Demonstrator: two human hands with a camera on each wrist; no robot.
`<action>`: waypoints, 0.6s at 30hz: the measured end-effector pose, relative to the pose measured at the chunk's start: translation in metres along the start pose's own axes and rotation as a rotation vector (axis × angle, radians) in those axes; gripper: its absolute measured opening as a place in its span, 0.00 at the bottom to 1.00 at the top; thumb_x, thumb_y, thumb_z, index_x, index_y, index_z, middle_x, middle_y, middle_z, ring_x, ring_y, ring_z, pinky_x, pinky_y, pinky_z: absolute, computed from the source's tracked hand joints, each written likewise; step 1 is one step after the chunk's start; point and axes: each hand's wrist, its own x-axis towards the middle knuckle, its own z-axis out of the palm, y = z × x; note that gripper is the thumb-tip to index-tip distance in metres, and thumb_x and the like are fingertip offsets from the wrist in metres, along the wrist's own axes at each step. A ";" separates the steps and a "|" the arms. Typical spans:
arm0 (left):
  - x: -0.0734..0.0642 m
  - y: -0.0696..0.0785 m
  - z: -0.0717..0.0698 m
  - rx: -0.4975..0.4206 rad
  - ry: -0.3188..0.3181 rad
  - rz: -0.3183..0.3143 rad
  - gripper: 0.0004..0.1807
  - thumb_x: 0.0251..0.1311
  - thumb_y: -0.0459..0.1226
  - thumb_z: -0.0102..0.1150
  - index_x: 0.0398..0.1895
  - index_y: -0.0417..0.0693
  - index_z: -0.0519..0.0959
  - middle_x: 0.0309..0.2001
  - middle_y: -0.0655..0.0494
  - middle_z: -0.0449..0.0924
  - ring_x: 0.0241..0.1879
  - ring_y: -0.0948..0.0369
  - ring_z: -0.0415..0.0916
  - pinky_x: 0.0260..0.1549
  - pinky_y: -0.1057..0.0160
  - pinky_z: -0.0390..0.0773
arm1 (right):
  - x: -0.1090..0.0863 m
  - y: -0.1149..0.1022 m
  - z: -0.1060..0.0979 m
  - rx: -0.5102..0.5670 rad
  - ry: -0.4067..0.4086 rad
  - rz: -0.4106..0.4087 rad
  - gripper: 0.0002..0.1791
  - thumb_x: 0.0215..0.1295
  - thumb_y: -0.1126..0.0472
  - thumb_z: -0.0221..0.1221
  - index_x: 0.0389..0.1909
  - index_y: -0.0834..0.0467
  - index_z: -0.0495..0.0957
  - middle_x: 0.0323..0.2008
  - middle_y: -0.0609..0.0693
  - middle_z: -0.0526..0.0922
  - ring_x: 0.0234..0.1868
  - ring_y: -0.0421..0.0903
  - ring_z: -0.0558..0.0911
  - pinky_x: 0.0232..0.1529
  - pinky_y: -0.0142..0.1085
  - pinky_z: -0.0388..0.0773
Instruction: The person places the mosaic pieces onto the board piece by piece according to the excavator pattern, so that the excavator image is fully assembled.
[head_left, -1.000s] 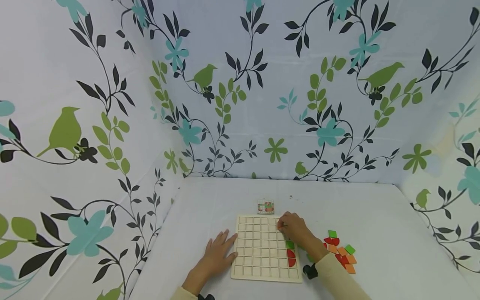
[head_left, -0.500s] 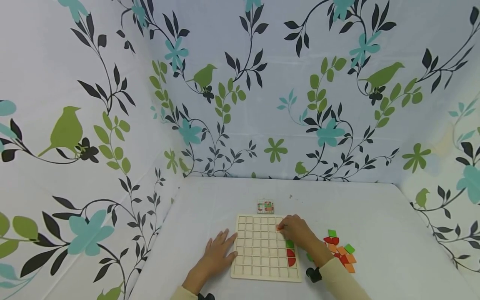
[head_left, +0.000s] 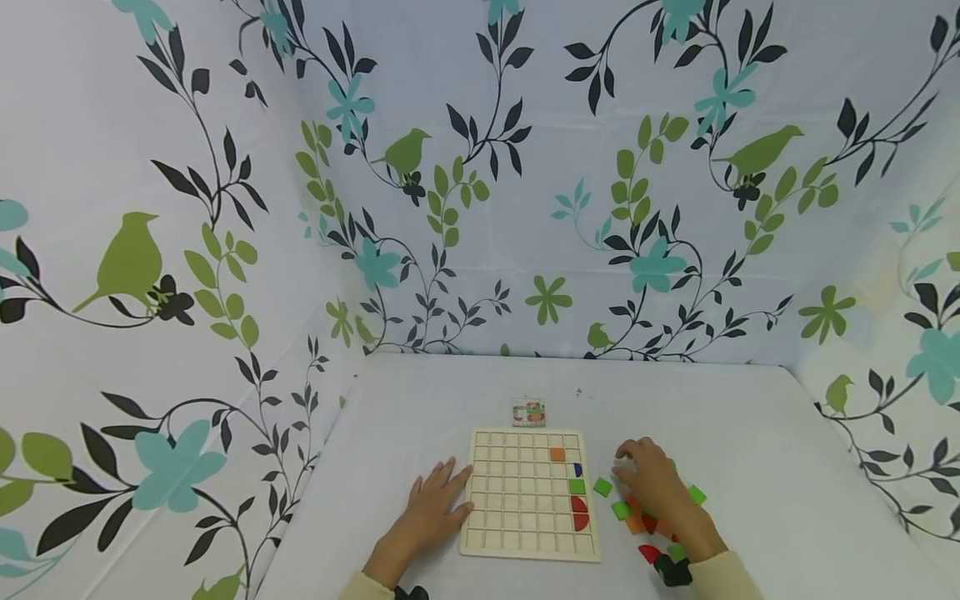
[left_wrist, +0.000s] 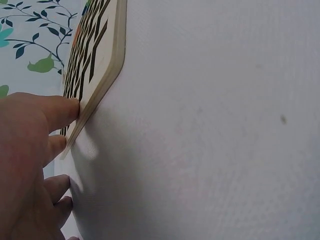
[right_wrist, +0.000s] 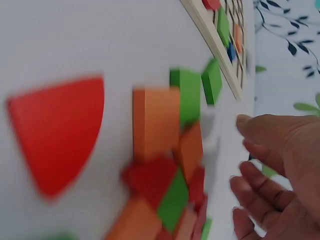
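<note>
With 12 o'clock taken as the far edge in the head view, the pale gridded board is lying flat on the white-covered table. At the board's 9 o'clock side, the left hand is resting with its fingers spread; the thumb and index finger are touching the board's edge. At 3 o'clock, clear of the board, the right hand is hovering over the loose pieces, its fingers loosely bent and its thumb standing apart from them. The orange square is occupying a cell at the board's 1 o'clock, one column in from the outermost. In that outermost column, the blue piece is sitting at 2 o'clock, the green square is sitting near 3 o'clock, and two curved red pieces are following it in adjacent cells toward 4 o'clock. Among the loose pieces, a green tile is lying just beside the board at 3 o'clock, and a red wedge is lying farther out at 4 o'clock. The right wrist view is showing the nearer pieces blurred. A small printed card is lying just beyond the board at 12 o'clock; behind the table, a patterned curtain is hanging.
</note>
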 end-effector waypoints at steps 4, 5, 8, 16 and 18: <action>0.000 0.000 0.001 0.011 -0.005 -0.005 0.35 0.74 0.50 0.60 0.80 0.52 0.67 0.82 0.39 0.56 0.82 0.37 0.50 0.75 0.25 0.45 | -0.014 0.020 -0.016 -0.056 -0.032 0.048 0.13 0.65 0.61 0.71 0.45 0.62 0.81 0.39 0.55 0.79 0.39 0.51 0.79 0.41 0.54 0.81; 0.000 -0.001 0.001 0.016 -0.005 -0.008 0.35 0.74 0.50 0.60 0.80 0.52 0.67 0.82 0.39 0.56 0.82 0.37 0.50 0.75 0.25 0.45 | -0.017 0.023 -0.019 -0.056 -0.045 0.058 0.13 0.66 0.61 0.71 0.45 0.62 0.80 0.38 0.55 0.79 0.39 0.51 0.79 0.40 0.54 0.81; 0.001 -0.001 0.002 0.023 -0.005 -0.016 0.35 0.74 0.50 0.60 0.80 0.52 0.67 0.82 0.39 0.56 0.82 0.37 0.50 0.75 0.25 0.45 | -0.022 0.033 -0.025 -0.058 -0.072 0.070 0.13 0.67 0.61 0.70 0.45 0.62 0.80 0.37 0.55 0.78 0.37 0.50 0.77 0.39 0.54 0.81; 0.001 0.001 0.001 0.010 0.002 -0.007 0.34 0.74 0.49 0.60 0.80 0.51 0.67 0.82 0.38 0.56 0.82 0.36 0.50 0.75 0.24 0.44 | -0.023 0.045 -0.022 -0.009 -0.038 0.087 0.14 0.69 0.65 0.68 0.50 0.67 0.78 0.41 0.60 0.77 0.39 0.50 0.79 0.45 0.55 0.85; 0.001 0.000 0.002 0.022 0.001 -0.009 0.34 0.74 0.50 0.60 0.80 0.51 0.68 0.82 0.38 0.57 0.82 0.37 0.51 0.75 0.24 0.45 | -0.022 0.044 -0.020 0.017 -0.021 0.087 0.15 0.69 0.67 0.67 0.52 0.69 0.77 0.43 0.62 0.77 0.41 0.52 0.79 0.51 0.56 0.85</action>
